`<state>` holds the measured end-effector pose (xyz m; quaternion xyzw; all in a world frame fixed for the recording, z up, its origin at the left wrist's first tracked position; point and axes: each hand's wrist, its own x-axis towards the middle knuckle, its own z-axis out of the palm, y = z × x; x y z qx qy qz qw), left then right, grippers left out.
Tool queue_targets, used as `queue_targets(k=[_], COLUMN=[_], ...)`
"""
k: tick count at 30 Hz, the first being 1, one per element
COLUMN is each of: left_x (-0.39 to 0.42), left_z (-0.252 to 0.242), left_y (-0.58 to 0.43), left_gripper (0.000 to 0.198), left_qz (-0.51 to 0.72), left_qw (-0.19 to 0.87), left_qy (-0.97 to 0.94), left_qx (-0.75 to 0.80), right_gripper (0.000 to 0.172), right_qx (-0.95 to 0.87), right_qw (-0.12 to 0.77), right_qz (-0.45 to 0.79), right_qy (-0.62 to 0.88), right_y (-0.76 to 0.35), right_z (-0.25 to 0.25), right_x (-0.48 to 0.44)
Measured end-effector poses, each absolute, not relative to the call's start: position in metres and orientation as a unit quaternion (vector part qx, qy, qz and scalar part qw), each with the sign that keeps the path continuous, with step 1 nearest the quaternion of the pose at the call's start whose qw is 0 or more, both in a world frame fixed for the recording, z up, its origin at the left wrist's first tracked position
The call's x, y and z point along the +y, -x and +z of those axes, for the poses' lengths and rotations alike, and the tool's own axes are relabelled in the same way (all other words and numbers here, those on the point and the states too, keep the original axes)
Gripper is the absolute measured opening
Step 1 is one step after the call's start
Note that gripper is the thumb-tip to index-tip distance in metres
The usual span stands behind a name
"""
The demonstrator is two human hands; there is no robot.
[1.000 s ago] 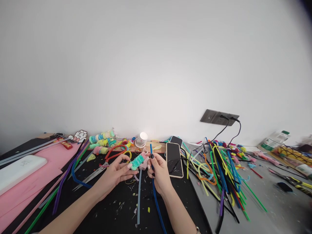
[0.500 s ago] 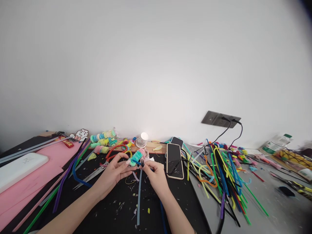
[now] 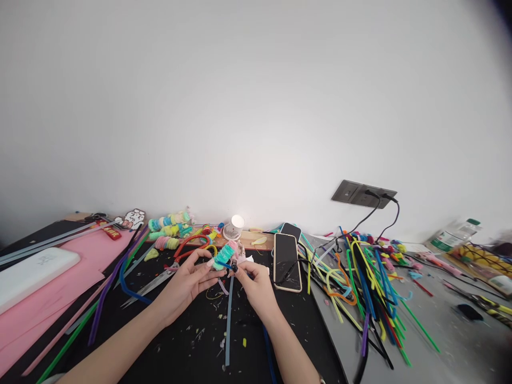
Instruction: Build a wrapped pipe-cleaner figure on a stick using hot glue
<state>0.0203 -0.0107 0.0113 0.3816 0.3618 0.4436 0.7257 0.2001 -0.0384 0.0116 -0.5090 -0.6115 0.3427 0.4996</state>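
Observation:
My left hand (image 3: 187,282) is closed on a small coiled piece of teal and pink pipe cleaner (image 3: 224,256), held above the black mat (image 3: 188,341). My right hand (image 3: 256,285) pinches a blue pipe cleaner (image 3: 267,352) whose tip is bent across the teal coil. The blue stem runs down under my right wrist toward the near edge. Both hands meet at the coil in the middle of the view.
Scissors with red handles (image 3: 176,261) lie left of my hands. Two phones (image 3: 286,254) sit to the right, beside a heap of coloured pipe cleaners (image 3: 364,282). Pink sheets (image 3: 60,288), a white box (image 3: 32,269), finished coils (image 3: 170,224) and a small cup (image 3: 234,226) line the back.
The blue pipe cleaner stood upright in my right hand a second ago; it is now bent over onto the teal coil, and my right hand has moved left to meet my left.

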Motion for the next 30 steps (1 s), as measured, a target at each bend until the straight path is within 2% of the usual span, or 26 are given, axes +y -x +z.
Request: queue_targets(k=[13, 30], left_x=[-0.011, -0.016], left_z=[0.012, 0.018], left_y=[-0.019, -0.019], left_gripper=[0.035, 0.028], left_qz=[0.426, 0.39], left_qw=[0.756, 0.785], left_qy=[-0.364, -0.358], left_qx=[0.337, 0.322], right_gripper=[0.025, 0.018], right_qx=[-0.609, -0.563], right_qw=[0.49, 0.532], right_qz=[0.335, 0.345], right_qy=[0.526, 0.53], right_y=[-0.2, -0.198], right_z=[0.008, 0.006], right_x=[-0.037, -0.036])
